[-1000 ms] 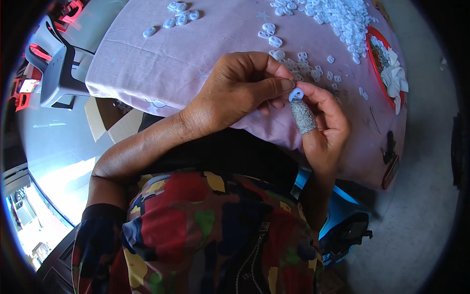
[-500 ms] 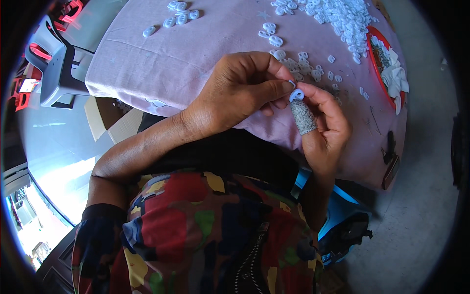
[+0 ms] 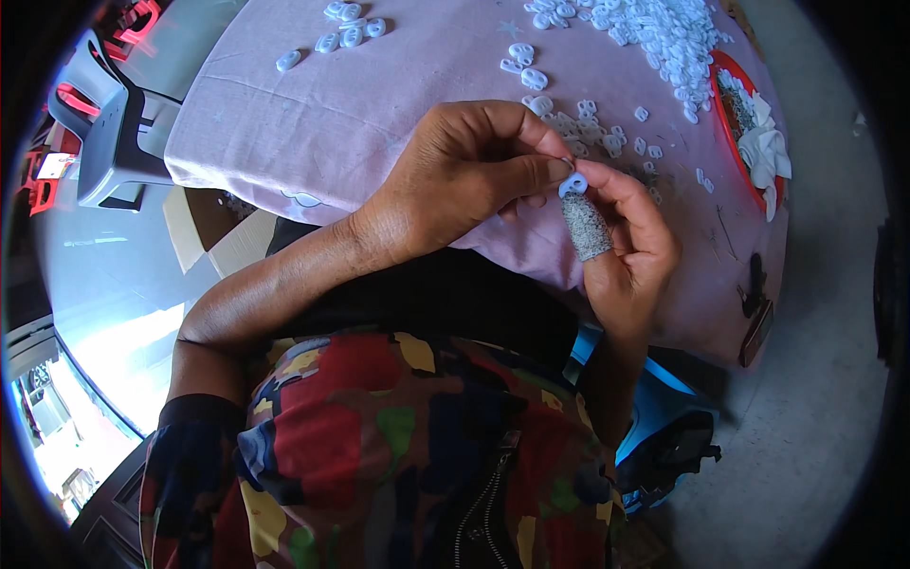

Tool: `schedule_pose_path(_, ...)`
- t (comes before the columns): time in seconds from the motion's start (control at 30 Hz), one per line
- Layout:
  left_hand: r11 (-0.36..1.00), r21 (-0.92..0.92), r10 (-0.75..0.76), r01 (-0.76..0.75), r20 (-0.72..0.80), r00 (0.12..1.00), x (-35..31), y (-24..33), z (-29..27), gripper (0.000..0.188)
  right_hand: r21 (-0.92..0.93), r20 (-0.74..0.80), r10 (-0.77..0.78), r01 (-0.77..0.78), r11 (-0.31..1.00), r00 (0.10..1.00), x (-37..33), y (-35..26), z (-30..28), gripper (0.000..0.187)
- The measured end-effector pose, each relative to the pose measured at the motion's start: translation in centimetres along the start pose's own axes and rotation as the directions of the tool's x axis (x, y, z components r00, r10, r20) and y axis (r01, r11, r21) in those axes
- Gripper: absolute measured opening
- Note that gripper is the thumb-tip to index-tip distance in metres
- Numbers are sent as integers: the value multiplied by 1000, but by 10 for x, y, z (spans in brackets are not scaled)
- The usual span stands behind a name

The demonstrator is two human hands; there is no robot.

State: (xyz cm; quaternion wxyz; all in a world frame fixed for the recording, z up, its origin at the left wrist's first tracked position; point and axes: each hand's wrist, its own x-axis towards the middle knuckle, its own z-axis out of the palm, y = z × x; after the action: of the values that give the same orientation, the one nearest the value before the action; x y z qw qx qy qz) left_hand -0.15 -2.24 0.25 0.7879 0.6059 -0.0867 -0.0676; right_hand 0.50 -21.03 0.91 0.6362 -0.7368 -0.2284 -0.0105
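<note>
Above the near edge of the table, my two hands meet at the fingertips. My right hand [image 3: 633, 232] pinches a small white oval plastic piece with holes [image 3: 573, 184] between its thumb and index finger. A grey speckled sleeve [image 3: 588, 228] wraps that thumb. My left hand [image 3: 474, 166] comes in from the left, its thumb and index finger pressed together right at the top of the piece. Whatever lies between those left fingertips is too small and covered to name. Loose small white pieces [image 3: 590, 128] lie on the cloth just beyond my hands.
A pink cloth [image 3: 284, 123] covers the table. A heap of white pieces [image 3: 654, 38] lies at the far right beside a red basin [image 3: 728, 114] with a white rag. Larger white ovals [image 3: 352, 37] sit far left. A grey chair [image 3: 114, 123] and open cardboard box [image 3: 194, 228] stand left.
My left fingertips have shifted slightly to the right, closer against the white piece. A pale bit that showed at them earlier is now mostly covered. The right hand has barely moved.
</note>
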Motion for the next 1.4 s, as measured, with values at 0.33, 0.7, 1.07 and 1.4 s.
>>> schedule_pose_path(0.33,1000,11,-19,19,-11,1000,-1,1,1,15,-15,9,-13,13,1000,1000,0,3,-1,28)
schedule_pose_path(0.7,1000,12,-10,10,24,1000,-1,2,0,14,11,4,4,-5,1000,1000,0,2,-1,29)
schedule_pose_path(1.07,1000,-29,8,-6,61,998,1,-1,-3,15,-4,-6,-6,6,1000,1000,-1,0,0,29)
schedule_pose_path(1.4,999,-43,-18,21,70,997,1,1,-2,15,3,-9,7,-7,1000,1000,-1,-1,-1,30)
